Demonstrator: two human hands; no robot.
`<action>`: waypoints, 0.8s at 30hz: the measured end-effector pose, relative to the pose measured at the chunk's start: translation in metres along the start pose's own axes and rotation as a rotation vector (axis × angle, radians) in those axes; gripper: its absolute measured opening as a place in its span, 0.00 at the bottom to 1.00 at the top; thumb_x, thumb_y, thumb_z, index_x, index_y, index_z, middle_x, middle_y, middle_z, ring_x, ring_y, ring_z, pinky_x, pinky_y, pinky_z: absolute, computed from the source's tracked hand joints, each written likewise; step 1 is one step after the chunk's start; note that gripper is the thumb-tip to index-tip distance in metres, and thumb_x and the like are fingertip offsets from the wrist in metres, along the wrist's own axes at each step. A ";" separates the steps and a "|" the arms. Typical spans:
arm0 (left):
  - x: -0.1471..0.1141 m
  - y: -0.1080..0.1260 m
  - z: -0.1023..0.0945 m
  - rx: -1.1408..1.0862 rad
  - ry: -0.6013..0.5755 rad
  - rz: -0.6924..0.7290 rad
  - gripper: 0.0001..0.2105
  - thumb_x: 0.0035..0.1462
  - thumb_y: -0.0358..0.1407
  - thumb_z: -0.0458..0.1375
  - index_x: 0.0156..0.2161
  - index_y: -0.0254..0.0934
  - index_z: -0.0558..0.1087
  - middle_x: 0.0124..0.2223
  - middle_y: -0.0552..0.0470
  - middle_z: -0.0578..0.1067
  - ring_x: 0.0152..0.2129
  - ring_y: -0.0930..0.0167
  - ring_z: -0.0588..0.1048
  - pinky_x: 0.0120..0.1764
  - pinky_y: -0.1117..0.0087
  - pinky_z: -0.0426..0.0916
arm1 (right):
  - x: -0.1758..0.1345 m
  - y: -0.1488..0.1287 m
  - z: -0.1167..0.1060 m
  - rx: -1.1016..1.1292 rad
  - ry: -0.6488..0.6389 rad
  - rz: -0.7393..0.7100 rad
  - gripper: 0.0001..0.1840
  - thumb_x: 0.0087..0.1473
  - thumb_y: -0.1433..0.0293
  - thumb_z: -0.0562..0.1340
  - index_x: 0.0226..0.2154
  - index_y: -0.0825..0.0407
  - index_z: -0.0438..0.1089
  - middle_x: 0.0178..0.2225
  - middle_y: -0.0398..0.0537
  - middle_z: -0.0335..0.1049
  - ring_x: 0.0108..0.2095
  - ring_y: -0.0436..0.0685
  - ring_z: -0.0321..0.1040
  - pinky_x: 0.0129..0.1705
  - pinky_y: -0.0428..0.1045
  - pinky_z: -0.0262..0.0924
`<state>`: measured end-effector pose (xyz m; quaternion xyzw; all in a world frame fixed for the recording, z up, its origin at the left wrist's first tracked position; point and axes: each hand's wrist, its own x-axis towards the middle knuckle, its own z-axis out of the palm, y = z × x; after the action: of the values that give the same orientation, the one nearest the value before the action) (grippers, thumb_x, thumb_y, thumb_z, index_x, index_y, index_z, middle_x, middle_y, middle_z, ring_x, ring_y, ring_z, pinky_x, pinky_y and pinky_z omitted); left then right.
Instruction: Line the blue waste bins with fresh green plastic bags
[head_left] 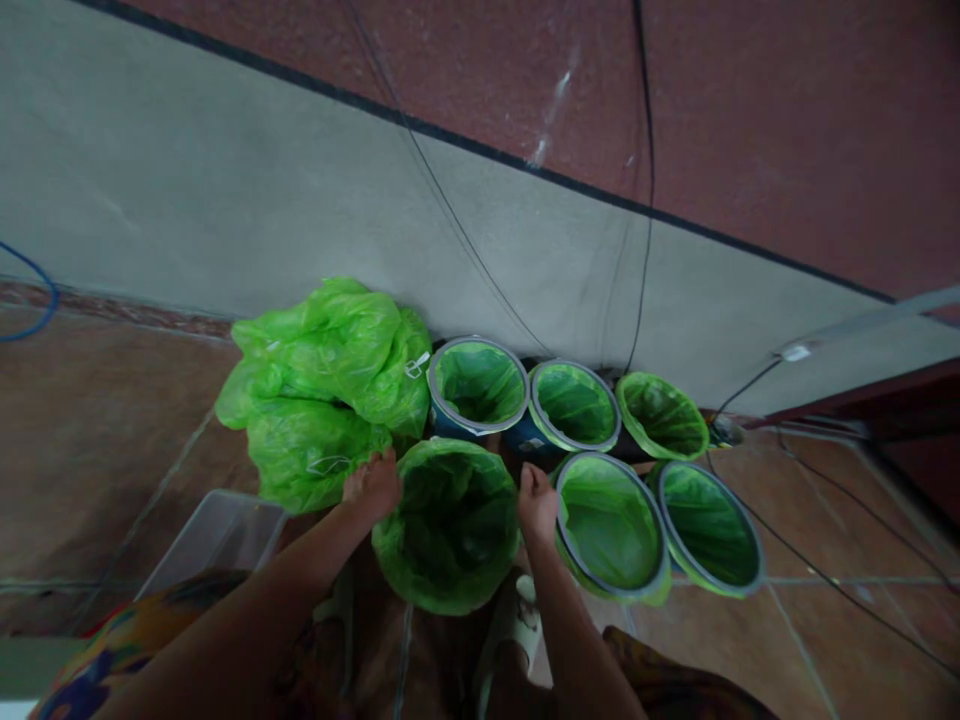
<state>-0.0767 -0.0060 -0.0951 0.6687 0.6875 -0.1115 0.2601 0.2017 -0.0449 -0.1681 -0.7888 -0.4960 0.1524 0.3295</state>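
Head view, left hand (373, 485): curling at the front bin's (442, 600) left edge; grip unclear.
Right hand (538, 503): curling beside its right edge; grip unclear.
Front bin: standing between both hands, lined green.
Bags (337, 345): two green, lying beyond left hand.
Other bins (611, 500): five, standing beyond and right of right hand, four showing grey rings (480, 430).

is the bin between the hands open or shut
Open: the bin has its mouth uncovered, with the green liner spread around it and the dark inside visible.

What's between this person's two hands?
In the head view, a green-lined bin lies between the left hand and the right hand, its open mouth facing the camera.
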 end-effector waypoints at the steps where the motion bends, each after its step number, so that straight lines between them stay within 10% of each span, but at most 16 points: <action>1: -0.001 0.000 0.000 -0.002 -0.012 0.001 0.22 0.61 0.36 0.51 0.58 0.30 0.63 0.54 0.33 0.72 0.49 0.53 0.75 0.46 0.57 0.70 | 0.015 -0.004 0.001 0.029 -0.065 0.001 0.28 0.62 0.56 0.47 0.44 0.57 0.75 0.44 0.60 0.76 0.44 0.61 0.72 0.49 0.53 0.63; 8: -0.004 -0.001 0.003 0.014 -0.083 0.013 0.19 0.63 0.34 0.49 0.57 0.29 0.65 0.52 0.33 0.75 0.49 0.55 0.75 0.47 0.59 0.70 | 0.045 -0.015 0.027 0.002 -0.461 -0.165 0.23 0.62 0.58 0.50 0.35 0.53 0.76 0.31 0.49 0.77 0.34 0.56 0.71 0.39 0.48 0.63; 18: -0.002 -0.001 0.005 0.034 -0.138 0.031 0.16 0.60 0.34 0.51 0.53 0.32 0.68 0.49 0.34 0.77 0.46 0.55 0.77 0.43 0.59 0.71 | 0.016 -0.022 0.035 -0.510 -0.392 -0.273 0.30 0.59 0.74 0.52 0.64 0.56 0.57 0.58 0.63 0.66 0.52 0.64 0.68 0.51 0.55 0.60; 24: -0.002 0.003 0.006 0.042 -0.123 0.062 0.18 0.60 0.35 0.51 0.54 0.29 0.66 0.48 0.33 0.78 0.47 0.53 0.77 0.43 0.58 0.71 | -0.004 -0.034 0.031 -0.513 -0.221 -0.401 0.37 0.58 0.66 0.57 0.67 0.57 0.49 0.68 0.65 0.48 0.63 0.71 0.51 0.61 0.65 0.47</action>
<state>-0.0724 -0.0106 -0.0988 0.6870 0.6466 -0.1584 0.2913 0.1590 -0.0273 -0.1685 -0.7115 -0.6960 0.0393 0.0882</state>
